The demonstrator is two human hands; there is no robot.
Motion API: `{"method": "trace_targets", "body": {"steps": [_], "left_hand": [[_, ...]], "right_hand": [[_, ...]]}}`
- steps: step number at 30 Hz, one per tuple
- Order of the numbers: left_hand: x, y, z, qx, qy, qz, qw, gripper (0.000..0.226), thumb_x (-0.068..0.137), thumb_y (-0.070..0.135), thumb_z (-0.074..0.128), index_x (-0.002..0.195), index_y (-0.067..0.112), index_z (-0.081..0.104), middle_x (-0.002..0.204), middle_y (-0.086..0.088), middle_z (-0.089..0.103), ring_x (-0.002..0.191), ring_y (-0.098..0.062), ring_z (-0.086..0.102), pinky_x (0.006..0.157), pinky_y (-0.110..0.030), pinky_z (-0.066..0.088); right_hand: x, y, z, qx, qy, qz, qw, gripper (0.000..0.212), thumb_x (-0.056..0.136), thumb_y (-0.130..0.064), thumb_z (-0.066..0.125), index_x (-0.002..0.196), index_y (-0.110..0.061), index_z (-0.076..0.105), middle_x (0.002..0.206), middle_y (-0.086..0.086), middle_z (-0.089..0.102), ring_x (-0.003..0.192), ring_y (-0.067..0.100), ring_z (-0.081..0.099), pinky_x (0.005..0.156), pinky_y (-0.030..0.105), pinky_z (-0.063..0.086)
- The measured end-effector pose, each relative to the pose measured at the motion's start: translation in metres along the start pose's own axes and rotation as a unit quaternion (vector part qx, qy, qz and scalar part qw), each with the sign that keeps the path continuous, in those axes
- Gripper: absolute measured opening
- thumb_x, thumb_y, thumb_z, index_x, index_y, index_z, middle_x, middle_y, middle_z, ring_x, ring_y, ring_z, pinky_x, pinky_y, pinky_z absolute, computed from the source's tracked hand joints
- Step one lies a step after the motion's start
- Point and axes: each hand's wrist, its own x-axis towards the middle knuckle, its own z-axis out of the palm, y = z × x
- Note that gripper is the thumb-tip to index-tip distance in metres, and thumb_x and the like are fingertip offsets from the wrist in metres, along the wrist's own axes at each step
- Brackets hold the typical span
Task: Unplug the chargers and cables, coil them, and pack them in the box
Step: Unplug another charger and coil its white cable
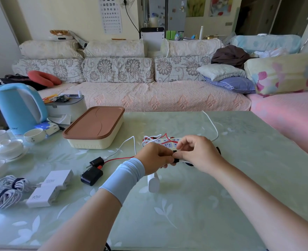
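Note:
My left hand [155, 155] and my right hand [198, 153] meet above the table, both pinching a small black strap around a white cable [176, 158]. Under them hangs a white charger [153, 182]. Behind the hands lies a white power strip [169, 142] with red and white cables tangled over it. Two black chargers [92, 171] with a red and a white cable lie left of my hands. Two white chargers [50, 188] and coiled striped cables [6, 191] sit at the near left. The cream box with a brown lid [95, 126] stands closed.
A blue kettle [18, 107], white cups and a teapot [8, 147] crowd the table's left side. A grey round container [66, 107] stands behind the box. The power strip's white cord [212, 125] runs off the far table edge toward the sofa [149, 95].

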Motion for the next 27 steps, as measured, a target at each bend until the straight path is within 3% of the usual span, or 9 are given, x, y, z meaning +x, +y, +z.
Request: {"method": "trace_targets", "body": {"steps": [2,5,8,11,16,19,21,23,27], "left_hand": [[0.0,0.0,0.0,-0.053,0.014,-0.014,0.998,0.033,0.085,0.007,0.066,0.113,0.02,0.053,0.076,0.0,0.074,0.057,-0.013,0.054,0.061,-0.025,0.048],[-0.001,-0.001,-0.002,-0.063,0.026,-0.006,0.998,0.046,0.082,0.003,0.069,0.113,0.02,0.04,0.071,0.001,0.073,0.054,-0.014,0.054,0.059,-0.026,0.048],[-0.002,-0.003,-0.003,-0.052,0.023,-0.005,0.998,0.049,0.08,0.003,0.071,0.113,0.021,0.04,0.073,-0.002,0.073,0.055,-0.016,0.055,0.063,-0.03,0.05],[-0.003,-0.003,-0.003,-0.029,0.026,-0.011,0.999,0.048,0.079,0.007,0.072,0.112,0.022,0.041,0.072,-0.001,0.073,0.058,-0.018,0.058,0.068,-0.033,0.053],[-0.002,0.002,-0.001,0.027,0.061,-0.019,0.998,0.036,0.076,0.018,0.077,0.101,0.022,0.052,0.078,-0.004,0.073,0.054,-0.011,0.059,0.058,-0.019,0.051],[0.0,-0.002,-0.001,0.084,0.042,-0.023,0.995,0.018,0.076,0.031,0.076,0.091,0.028,0.066,0.086,0.004,0.073,0.075,-0.012,0.065,0.08,-0.028,0.054],[-0.002,-0.001,-0.001,0.121,0.023,-0.013,0.992,0.019,0.081,0.031,0.072,0.099,0.032,0.069,0.091,0.009,0.073,0.085,-0.009,0.065,0.085,-0.022,0.051],[-0.004,0.001,-0.001,0.135,0.011,0.003,0.991,0.027,0.085,0.026,0.068,0.112,0.031,0.067,0.087,0.011,0.071,0.078,-0.007,0.062,0.072,-0.009,0.046],[-0.005,0.0,-0.003,0.082,0.047,-0.005,0.995,0.029,0.09,0.017,0.059,0.117,0.028,0.063,0.067,0.011,0.064,0.052,-0.001,0.056,0.059,-0.016,0.044]], "right_hand": [[-0.003,-0.003,-0.001,-0.042,-0.012,-0.026,0.999,0.011,0.075,-0.036,0.082,0.07,-0.029,0.075,0.062,-0.012,0.069,0.049,0.0,0.048,0.051,0.019,0.035],[-0.004,-0.007,-0.003,-0.087,-0.057,-0.053,0.993,0.013,0.083,-0.04,0.073,0.072,-0.034,0.078,0.059,-0.011,0.064,0.05,0.004,0.047,0.049,0.021,0.03],[-0.003,-0.004,-0.004,-0.121,-0.143,-0.06,0.981,0.011,0.089,-0.039,0.067,0.084,-0.038,0.077,0.077,-0.001,0.07,0.065,0.014,0.055,0.062,0.03,0.04],[-0.004,-0.003,-0.004,-0.141,-0.172,-0.044,0.974,0.01,0.085,-0.036,0.07,0.092,-0.041,0.074,0.087,-0.012,0.072,0.082,0.005,0.064,0.077,0.027,0.051],[-0.003,-0.006,-0.001,-0.178,-0.133,-0.056,0.973,0.008,0.082,-0.032,0.074,0.089,-0.036,0.072,0.088,-0.012,0.071,0.085,0.009,0.062,0.079,0.034,0.052],[-0.002,-0.006,-0.003,-0.199,-0.131,-0.071,0.969,0.01,0.082,-0.028,0.074,0.092,-0.031,0.075,0.089,-0.011,0.071,0.085,0.01,0.061,0.079,0.032,0.05],[-0.002,-0.007,-0.002,-0.207,-0.135,-0.075,0.966,0.011,0.082,-0.027,0.074,0.093,-0.03,0.075,0.091,-0.011,0.071,0.086,0.01,0.061,0.077,0.029,0.049],[-0.001,-0.007,0.001,-0.217,-0.121,-0.08,0.965,0.012,0.083,-0.031,0.074,0.094,-0.031,0.074,0.092,-0.011,0.07,0.088,0.01,0.06,0.073,0.027,0.047],[0.003,-0.002,0.007,-0.303,-0.038,-0.114,0.945,0.047,0.081,-0.053,0.07,0.121,-0.029,0.066,0.113,-0.004,0.064,0.108,0.022,0.056,0.088,0.036,0.046]]}}
